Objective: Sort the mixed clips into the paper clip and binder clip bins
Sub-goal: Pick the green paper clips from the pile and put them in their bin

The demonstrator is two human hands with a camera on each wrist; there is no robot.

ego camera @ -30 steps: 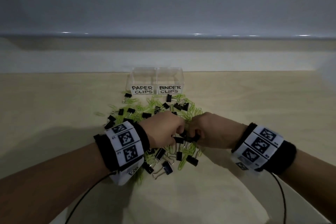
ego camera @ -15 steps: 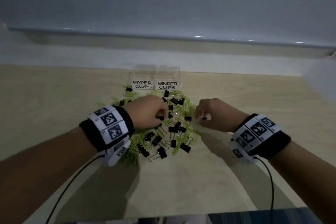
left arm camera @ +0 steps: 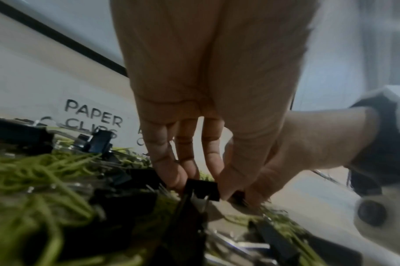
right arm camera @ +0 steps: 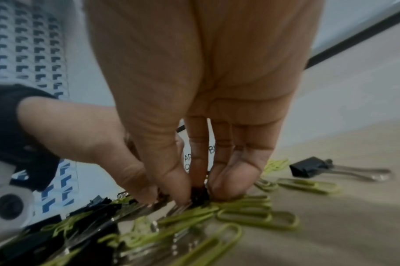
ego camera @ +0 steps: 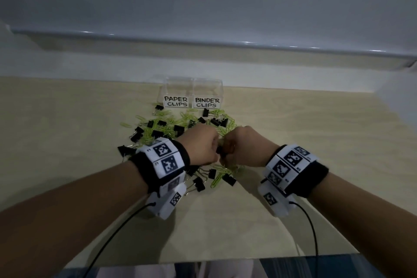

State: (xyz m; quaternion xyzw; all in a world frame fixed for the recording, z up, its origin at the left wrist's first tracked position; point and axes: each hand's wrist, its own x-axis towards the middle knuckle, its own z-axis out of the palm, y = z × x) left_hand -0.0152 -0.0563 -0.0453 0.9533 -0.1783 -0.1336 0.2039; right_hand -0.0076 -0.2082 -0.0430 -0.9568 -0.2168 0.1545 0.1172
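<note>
A mixed pile (ego camera: 171, 130) of black binder clips and green paper clips lies on the table in front of two clear bins, one labelled PAPER CLIPS (ego camera: 176, 97) and one labelled BINDER CLIPS (ego camera: 207, 98). Both hands meet over the middle of the pile. My left hand (ego camera: 217, 150) pinches a black binder clip (left arm camera: 202, 190) between thumb and fingertips. My right hand (ego camera: 226, 152) pinches another black binder clip (right arm camera: 199, 195) low among the green paper clips (right arm camera: 258, 216). What lies directly under the hands is hidden in the head view.
The light wooden table (ego camera: 67, 133) has bare surface left and right of the pile. A wall ledge (ego camera: 203, 43) runs behind the bins. A loose binder clip (right arm camera: 308, 169) lies to the right of my right hand. The table's near edge (ego camera: 225, 260) is close.
Half a second ago the hands were apart over the pile. They have since come together at its middle, and each now pinches a clip.
</note>
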